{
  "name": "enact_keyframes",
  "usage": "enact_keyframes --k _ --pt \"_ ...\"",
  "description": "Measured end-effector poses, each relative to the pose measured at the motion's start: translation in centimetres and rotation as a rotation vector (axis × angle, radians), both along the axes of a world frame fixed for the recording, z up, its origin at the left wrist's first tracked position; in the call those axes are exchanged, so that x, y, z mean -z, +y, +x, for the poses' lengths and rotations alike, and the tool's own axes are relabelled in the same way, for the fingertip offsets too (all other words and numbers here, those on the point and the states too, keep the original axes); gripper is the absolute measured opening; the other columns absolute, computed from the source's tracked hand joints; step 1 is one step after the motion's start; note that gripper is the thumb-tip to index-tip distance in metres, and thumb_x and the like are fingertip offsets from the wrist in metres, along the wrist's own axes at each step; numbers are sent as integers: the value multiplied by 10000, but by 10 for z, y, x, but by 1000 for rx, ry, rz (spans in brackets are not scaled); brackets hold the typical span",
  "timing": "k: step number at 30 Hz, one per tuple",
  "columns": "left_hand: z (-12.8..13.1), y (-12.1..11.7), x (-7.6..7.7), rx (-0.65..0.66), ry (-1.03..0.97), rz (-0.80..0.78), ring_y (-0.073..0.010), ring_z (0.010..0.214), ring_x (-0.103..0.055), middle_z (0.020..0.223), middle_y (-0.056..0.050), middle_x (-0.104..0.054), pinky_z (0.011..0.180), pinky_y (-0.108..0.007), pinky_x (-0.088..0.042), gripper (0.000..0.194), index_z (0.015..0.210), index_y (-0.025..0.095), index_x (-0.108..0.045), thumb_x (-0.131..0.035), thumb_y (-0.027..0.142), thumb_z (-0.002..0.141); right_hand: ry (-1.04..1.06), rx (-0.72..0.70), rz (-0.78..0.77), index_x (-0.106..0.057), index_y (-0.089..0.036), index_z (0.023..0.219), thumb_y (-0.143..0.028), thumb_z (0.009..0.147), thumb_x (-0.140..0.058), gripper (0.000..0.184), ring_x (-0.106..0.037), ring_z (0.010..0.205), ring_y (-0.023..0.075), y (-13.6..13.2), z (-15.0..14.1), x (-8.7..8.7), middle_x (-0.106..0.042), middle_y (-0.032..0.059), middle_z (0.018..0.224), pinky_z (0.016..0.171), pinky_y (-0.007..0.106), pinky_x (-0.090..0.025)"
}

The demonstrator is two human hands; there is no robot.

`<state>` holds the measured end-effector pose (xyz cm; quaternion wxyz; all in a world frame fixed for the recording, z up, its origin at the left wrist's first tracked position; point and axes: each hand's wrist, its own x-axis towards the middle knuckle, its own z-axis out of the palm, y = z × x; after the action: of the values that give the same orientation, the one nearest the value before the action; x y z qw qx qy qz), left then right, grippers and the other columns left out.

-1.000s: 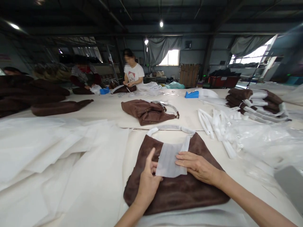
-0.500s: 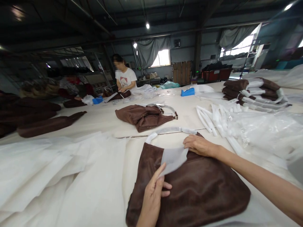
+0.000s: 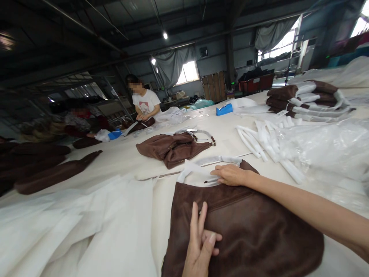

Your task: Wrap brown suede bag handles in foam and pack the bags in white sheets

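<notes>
A brown leather bag [image 3: 245, 231] lies flat on the white table [image 3: 123, 154] in front of me, its handle wrapped in white foam. My right hand [image 3: 230, 175] rests on the bag's top edge, its fingers pressing the white sheet [image 3: 194, 173] that is flipped up beyond the edge. My left hand [image 3: 200, 242] lies on the bag's lower middle with two fingers stretched out, the others curled toward the thumb, holding nothing.
A second brown bag [image 3: 171, 148] lies further back. White fabric sheets [image 3: 57, 223] pile at the left, white foam strips [image 3: 268, 142] and clear plastic bags [image 3: 325, 146] at the right. Stacked wrapped bags [image 3: 305, 100] sit far right. Two people [image 3: 144, 104] sit across the table.
The white sheet has been flipped from the bag's face up past its top edge. My right hand followed it up; my left hand let go and dropped lower on the bag.
</notes>
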<state>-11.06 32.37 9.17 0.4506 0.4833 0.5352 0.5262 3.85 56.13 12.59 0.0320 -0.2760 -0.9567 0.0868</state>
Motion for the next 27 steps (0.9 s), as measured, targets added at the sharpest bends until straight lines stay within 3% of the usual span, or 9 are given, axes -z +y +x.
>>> enact_keyframes --k 4,7,9,13,16,20,23,27 --pt "-2 -1 2 6 -21 1 -115 823 -604 1644 -91 -165 625 -204 -529 723 1530 478 -37 -493 468 970 21 81 -87 -591 -145 1278 -326 842 -684 481 -627 1127 304 18 -14 8 -625 172 1254 939 368 -478" --pt "-2 -2 5 4 -34 2 -120 819 -599 1637 -112 -185 636 -212 -536 748 1541 446 -29 -507 458 965 13 113 -180 -604 -155 1270 -426 759 -756 599 -656 1061 286 34 -4 9 -669 147 1216 871 330 -505" --pt "-2 -2 7 14 -43 0 -124 819 -601 1633 -114 -199 644 -221 -540 748 1544 437 -38 -510 452 964 -2 136 -213 -656 -160 1183 -378 731 -768 515 -670 990 284 42 11 6 -697 138 1149 814 323 -507" --pt "-1 -2 8 26 -73 -19 -128 821 -599 1630 -117 -208 640 -229 -534 735 1548 427 -68 -513 457 963 3 103 -242 -724 -196 882 -223 785 -667 116 -654 875 237 46 35 0 -714 78 948 783 295 -468" --pt "0 -3 8 20 -87 -33 -135 821 -591 1621 -139 -228 643 -239 -533 754 1554 404 -69 -523 474 956 62 54 -266 -703 -197 761 -188 821 -609 112 -623 868 204 42 33 2 -675 58 914 816 280 -441" --pt "0 -4 6 16 -87 -48 -136 823 -589 1607 -146 -263 652 -240 -534 766 1556 395 -74 -533 484 949 122 62 -344 -678 -183 657 -190 751 -680 94 -608 848 200 39 24 12 -642 46 861 799 270 -436" --pt "0 -4 5 17 -83 -54 -133 822 -588 1601 -144 -280 654 -233 -532 762 1556 394 -80 -533 487 949 168 129 -432 -698 -179 725 -307 810 -654 160 -619 796 188 41 23 18 -659 26 810 760 258 -450" --pt "0 -4 5 19 -84 -62 -134 823 -582 1586 -144 -316 650 -228 -526 765 1557 389 -90 -540 491 946 251 350 -474 -658 -155 1073 -393 855 -612 326 -631 754 192 48 20 26 -691 37 803 719 271 -459"
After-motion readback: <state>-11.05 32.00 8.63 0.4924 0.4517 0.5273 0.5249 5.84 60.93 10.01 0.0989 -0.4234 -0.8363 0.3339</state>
